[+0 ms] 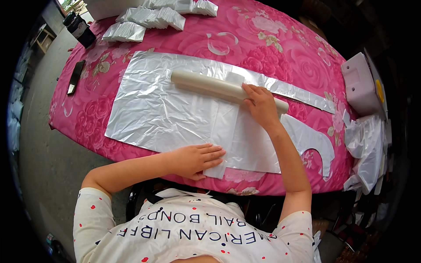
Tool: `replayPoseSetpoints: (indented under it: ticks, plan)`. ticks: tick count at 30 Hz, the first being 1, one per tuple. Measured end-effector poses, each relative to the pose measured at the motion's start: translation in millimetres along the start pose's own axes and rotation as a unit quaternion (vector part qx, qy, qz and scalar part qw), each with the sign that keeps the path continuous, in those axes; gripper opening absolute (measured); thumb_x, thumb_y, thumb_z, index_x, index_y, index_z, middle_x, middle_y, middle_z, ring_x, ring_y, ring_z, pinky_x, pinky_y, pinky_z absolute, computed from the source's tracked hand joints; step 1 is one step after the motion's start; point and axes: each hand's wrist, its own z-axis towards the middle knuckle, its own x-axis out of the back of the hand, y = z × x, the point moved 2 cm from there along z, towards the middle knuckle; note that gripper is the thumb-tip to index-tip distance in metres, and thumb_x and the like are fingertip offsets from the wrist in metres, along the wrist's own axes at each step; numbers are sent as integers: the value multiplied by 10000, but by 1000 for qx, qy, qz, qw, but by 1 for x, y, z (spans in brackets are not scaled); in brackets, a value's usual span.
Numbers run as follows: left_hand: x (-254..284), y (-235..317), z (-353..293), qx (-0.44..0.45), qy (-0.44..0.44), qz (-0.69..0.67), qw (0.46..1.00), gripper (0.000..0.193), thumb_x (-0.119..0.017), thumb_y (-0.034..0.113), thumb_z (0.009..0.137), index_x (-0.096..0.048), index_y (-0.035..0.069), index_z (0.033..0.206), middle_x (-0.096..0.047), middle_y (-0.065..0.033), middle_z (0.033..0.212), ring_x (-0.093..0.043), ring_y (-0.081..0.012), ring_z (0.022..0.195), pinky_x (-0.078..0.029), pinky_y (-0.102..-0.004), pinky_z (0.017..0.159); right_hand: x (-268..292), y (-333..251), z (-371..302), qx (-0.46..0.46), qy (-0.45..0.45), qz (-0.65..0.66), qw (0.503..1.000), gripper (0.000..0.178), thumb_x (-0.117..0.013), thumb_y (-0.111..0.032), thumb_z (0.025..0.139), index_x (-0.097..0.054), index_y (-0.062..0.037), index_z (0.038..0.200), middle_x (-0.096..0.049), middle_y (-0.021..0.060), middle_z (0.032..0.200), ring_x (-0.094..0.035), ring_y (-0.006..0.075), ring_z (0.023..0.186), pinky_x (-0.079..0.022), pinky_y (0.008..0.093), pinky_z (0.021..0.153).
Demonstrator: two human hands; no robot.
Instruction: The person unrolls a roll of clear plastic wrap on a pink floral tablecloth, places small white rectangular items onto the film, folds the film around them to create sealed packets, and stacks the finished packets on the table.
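Note:
A thin, shiny silvery-white plastic sheet [144, 109] lies spread and creased before me. At its right end it has a curved cut-out and a long narrow strip [302, 93], a shape like a disposable apron. A long pale tube [206, 85] rests slantwise across the sheet. My right hand [262, 105] grips the tube toward its right end, thumb on the near side and fingers over the top. My left hand [199, 161] lies flat near the sheet's front edge, fingers stretched out and pressed on the plastic.
A pink floral cloth [302, 57] covers the table. Stacks of folded silvery packets [149, 18] stand at the far left, near a dark bottle [80, 30] and a black phone [76, 77]. At the right edge are a pale box [363, 83] and clear plastic bags [366, 142].

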Motion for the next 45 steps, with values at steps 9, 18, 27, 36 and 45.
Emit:
replayPoseSetpoints:
  ticks: [9,18,27,36,45]
  plan:
    - [-3,-4,1,-37,96,-60,993,408,-538,71,790,-507,12,1192,-471,-150,1297,-450,-264,1208,-384,-362,1002,4,-38,-29,119,-91,70,986,496,-534,80,644,-583,-44,1121,-528,135,1216,-457,327,1158,-361,387,1002]
    - [11,-15,10,115,234,-37,965,512,-644,154,712,-502,-4,1178,-479,-157,1268,-509,-333,1120,-426,-403,945,-12,-78,-88,98,-44,84,991,355,-599,8,684,-614,-37,1036,-578,115,1131,-534,300,1063,-460,377,873]
    - [29,-36,27,393,215,-304,840,419,-573,210,856,-487,-54,1170,-579,-181,1097,-600,-290,881,-485,-376,733,-9,-56,-59,-250,-93,264,927,113,-611,-78,786,-659,-1,854,-623,76,686,-605,169,601,-480,278,579]
    - [-3,-31,37,270,168,-4,948,667,-558,273,829,-290,-37,1355,-254,-189,1437,-243,-308,1337,-188,-408,1092,-7,-55,-43,-371,-134,230,890,247,-675,-159,767,-611,17,929,-625,113,840,-620,168,695,-479,290,611]
    - [4,-33,40,289,180,19,940,627,-579,233,780,-372,-50,1300,-362,-190,1375,-338,-287,1289,-254,-404,1064,-10,-42,-50,74,15,-9,997,416,-684,-100,703,-577,-14,1096,-547,132,1169,-496,274,1122,-415,363,942]
